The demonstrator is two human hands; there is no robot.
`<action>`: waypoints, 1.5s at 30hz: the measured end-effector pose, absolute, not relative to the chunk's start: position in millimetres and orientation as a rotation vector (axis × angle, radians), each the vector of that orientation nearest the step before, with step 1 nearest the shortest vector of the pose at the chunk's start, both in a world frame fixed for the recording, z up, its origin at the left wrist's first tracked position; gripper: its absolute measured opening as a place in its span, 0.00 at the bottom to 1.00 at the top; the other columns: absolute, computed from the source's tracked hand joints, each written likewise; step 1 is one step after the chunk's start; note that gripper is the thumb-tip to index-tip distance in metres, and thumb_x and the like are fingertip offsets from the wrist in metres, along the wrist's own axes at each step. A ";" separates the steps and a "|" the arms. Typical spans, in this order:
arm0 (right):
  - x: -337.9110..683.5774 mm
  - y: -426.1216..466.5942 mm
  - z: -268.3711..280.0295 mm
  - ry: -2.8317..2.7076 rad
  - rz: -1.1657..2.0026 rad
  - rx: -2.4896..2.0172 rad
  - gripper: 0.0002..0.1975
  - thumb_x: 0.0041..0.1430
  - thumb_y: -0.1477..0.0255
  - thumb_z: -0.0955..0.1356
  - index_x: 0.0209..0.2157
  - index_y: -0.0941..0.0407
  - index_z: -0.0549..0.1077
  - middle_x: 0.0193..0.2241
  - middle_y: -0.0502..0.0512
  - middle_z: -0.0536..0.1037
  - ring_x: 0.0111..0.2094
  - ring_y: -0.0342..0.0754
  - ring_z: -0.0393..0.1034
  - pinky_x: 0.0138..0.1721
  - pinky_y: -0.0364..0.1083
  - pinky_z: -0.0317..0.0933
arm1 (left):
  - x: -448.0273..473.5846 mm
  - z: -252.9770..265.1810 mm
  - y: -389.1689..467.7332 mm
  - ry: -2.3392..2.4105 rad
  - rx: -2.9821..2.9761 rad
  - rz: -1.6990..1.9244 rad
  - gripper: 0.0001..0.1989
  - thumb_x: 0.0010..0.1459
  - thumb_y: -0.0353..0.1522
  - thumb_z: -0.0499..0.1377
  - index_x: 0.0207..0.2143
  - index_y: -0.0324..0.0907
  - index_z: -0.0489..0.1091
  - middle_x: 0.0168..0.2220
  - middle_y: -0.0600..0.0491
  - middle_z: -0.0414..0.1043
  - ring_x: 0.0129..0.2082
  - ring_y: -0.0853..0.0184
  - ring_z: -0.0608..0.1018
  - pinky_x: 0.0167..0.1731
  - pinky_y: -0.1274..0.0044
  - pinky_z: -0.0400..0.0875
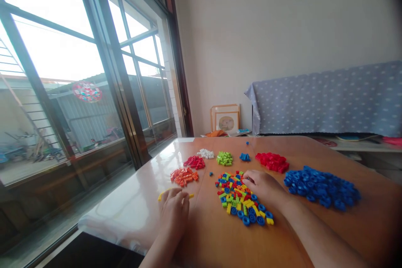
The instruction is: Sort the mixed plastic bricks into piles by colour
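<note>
On the left of the table, my left hand (175, 205) curls palm-down over some yellow bricks (191, 196), which poke out on both sides of its fingers. My right hand (262, 186) reaches to the far right edge of a mixed pile of toy bricks (234, 190) in red, yellow, green, orange and blue. Its fingertips are bent together there, and anything between them is too small to make out. Several round blue pieces (252, 217) lie at the near end of the mixed pile.
Sorted heaps ring the mixed pile: orange bricks (184, 176), dark red bricks (194, 162), white bricks (205, 153), lime green bricks (224, 158), a few blue bricks (245, 157), red bricks (271, 162) and round blue pieces (322, 187). Windows (75, 92) stand left of the table (207, 234).
</note>
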State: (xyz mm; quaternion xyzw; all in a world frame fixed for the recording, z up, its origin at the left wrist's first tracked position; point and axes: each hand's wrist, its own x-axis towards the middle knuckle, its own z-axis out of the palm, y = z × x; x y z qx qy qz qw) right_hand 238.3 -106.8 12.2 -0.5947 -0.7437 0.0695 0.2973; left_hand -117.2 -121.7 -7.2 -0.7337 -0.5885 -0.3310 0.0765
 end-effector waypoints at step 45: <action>254.3 -108.9 22.4 -1.825 0.168 -1.600 0.13 0.63 0.64 0.63 0.33 0.54 0.77 0.30 0.53 0.80 0.33 0.47 0.72 0.33 0.42 0.57 | -28.6 -0.5 -141.0 -1.566 -2.977 -1.014 0.17 0.66 0.36 0.49 0.46 0.46 0.76 0.47 0.46 0.74 0.46 0.60 0.76 0.48 0.71 0.70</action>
